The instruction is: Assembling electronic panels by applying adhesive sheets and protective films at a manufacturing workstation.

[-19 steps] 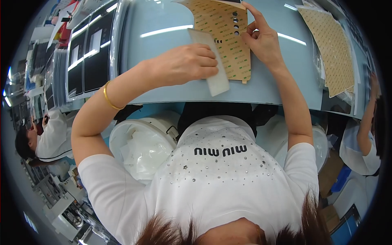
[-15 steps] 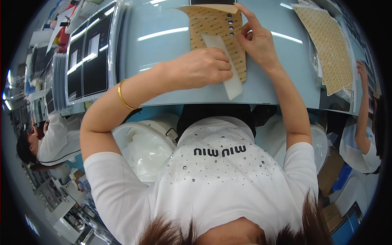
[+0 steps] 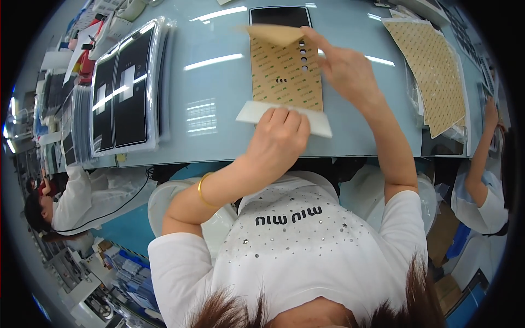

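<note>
My left hand [image 3: 279,134] is closed round a flat white scraper [image 3: 318,121], which lies crosswise over the near end of a tan adhesive sheet [image 3: 284,90]. That sheet has a green printed pattern, a row of round holes down its right side and small slots near the middle. It rests on a black panel [image 3: 279,16], whose far end shows bare. At the far end of the sheet, plain tan backing paper [image 3: 273,34] stands folded back toward me. My right hand [image 3: 347,71] holds its right corner, index finger stretched out along it; the thumb is partly hidden.
A stack of black panels in clear plastic [image 3: 131,87] stands on the left of the glossy table [image 3: 208,109]. More patterned tan sheets [image 3: 429,71] lie on the right. White bins [image 3: 169,210] sit under the table edge. Co-workers are at both sides, one hand [image 3: 490,116] showing on the right.
My left hand has swung the scraper from lengthwise to crosswise and drawn it toward me. My right hand stays by the backing paper's corner. The view has shifted, showing more of the black panel.
</note>
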Demonstrator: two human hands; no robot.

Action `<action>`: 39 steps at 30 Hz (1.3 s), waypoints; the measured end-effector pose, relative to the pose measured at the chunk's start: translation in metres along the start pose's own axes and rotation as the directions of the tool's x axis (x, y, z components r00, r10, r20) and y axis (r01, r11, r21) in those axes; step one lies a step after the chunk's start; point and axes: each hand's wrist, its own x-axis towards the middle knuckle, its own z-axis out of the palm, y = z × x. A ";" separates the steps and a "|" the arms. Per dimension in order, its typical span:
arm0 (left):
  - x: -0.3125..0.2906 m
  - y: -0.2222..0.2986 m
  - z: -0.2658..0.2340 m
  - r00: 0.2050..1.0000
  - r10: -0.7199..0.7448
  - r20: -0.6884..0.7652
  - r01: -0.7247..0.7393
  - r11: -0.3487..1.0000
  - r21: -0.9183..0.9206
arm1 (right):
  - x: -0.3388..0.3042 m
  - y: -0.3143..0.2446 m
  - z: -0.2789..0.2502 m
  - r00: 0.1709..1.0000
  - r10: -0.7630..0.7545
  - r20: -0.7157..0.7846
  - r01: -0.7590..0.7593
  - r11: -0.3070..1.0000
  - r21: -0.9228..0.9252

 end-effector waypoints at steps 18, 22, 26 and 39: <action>0.007 -0.005 0.010 1.000 -0.001 0.012 0.000 0.998 0.067 | 0.063 0.071 0.046 0.999 -0.023 0.046 -0.007 0.824 0.567; 0.042 -0.041 0.020 0.990 -0.139 0.017 0.135 0.982 0.135 | 0.065 0.062 0.038 0.999 -0.034 -0.013 0.036 0.850 0.526; 0.100 -0.112 0.021 0.978 -0.165 0.129 0.157 0.985 0.072 | 0.064 0.069 0.041 0.987 -0.072 -0.143 0.128 0.890 0.439; 0.157 -0.154 0.025 0.947 -0.247 0.205 0.245 0.969 0.033 | 0.066 0.074 0.047 0.913 0.387 -0.131 -0.132 0.584 0.801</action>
